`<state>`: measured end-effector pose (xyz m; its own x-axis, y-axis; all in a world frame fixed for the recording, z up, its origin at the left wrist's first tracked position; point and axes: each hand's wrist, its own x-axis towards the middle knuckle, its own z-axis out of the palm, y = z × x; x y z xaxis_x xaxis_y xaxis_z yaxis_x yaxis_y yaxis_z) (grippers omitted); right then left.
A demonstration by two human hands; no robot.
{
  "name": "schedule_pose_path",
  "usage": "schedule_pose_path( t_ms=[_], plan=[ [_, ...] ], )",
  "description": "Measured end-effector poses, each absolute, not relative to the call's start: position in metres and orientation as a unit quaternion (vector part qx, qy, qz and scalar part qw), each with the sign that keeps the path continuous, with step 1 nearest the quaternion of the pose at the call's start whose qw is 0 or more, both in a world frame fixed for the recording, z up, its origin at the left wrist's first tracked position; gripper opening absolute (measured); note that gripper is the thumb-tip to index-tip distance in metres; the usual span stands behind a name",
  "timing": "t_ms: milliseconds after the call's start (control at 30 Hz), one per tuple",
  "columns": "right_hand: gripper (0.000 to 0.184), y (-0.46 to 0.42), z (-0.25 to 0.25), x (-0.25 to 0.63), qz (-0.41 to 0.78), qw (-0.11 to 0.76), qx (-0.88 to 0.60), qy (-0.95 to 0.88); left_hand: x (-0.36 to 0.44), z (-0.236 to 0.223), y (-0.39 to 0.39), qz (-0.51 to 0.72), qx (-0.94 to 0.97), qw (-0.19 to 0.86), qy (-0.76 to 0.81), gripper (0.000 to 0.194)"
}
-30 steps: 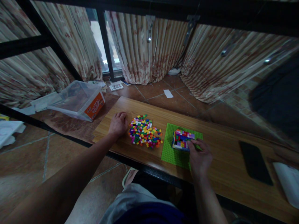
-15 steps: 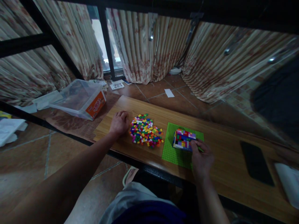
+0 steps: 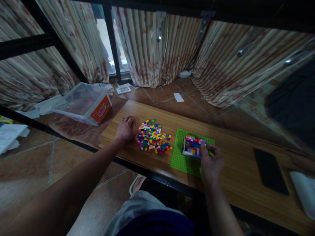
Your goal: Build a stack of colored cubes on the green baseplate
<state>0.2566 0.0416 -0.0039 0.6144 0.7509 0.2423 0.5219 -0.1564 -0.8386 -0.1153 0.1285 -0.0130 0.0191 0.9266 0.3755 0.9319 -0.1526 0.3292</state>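
My left hand (image 3: 126,128) rests on the wooden table with its fingers curled in, just left of a loose pile of small colourful toy bricks (image 3: 153,137). No brick shows in it. To the right of the pile lies a green studded baseplate (image 3: 179,160). On it stands a low block built of many-coloured bricks (image 3: 193,147), with a dark gap near its left end. My right hand (image 3: 211,160) is at the block's right end, thumb and fingers closed together there. The fingertips cover that end, and what they pinch is too small to make out.
A clear plastic box (image 3: 83,103) with an orange label stands beyond the table's left end. A dark flat phone-like slab (image 3: 270,172) and a white object (image 3: 304,190) lie on the right of the wooden table (image 3: 236,167). Curtains (image 3: 147,49) hang behind.
My right hand has shifted slightly left and up against the block's right end, its fingers drawn in a little. My left hand and the brick pile have stayed put.
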Motion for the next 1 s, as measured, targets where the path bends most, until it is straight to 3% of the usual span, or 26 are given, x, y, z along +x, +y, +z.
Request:
schedule_pose_path(
  t_ms=[667,833,1000],
  plan=[
    [0.050,0.043,-0.006,0.250,0.214,0.578,-0.694,-0.372,-0.114,-0.012,0.128,-0.254,-0.711,-0.008,-0.656,0.028],
    [0.044,0.035,0.003,0.253,0.155,0.601,-0.698,-0.359,-0.114,-0.012,0.128,-0.259,-0.707,-0.008,-0.658,0.027],
    [0.035,0.025,0.030,0.232,0.069,0.539,-0.671,-0.504,-0.114,-0.012,0.127,-0.258,-0.713,-0.007,-0.652,0.026]
  ],
)
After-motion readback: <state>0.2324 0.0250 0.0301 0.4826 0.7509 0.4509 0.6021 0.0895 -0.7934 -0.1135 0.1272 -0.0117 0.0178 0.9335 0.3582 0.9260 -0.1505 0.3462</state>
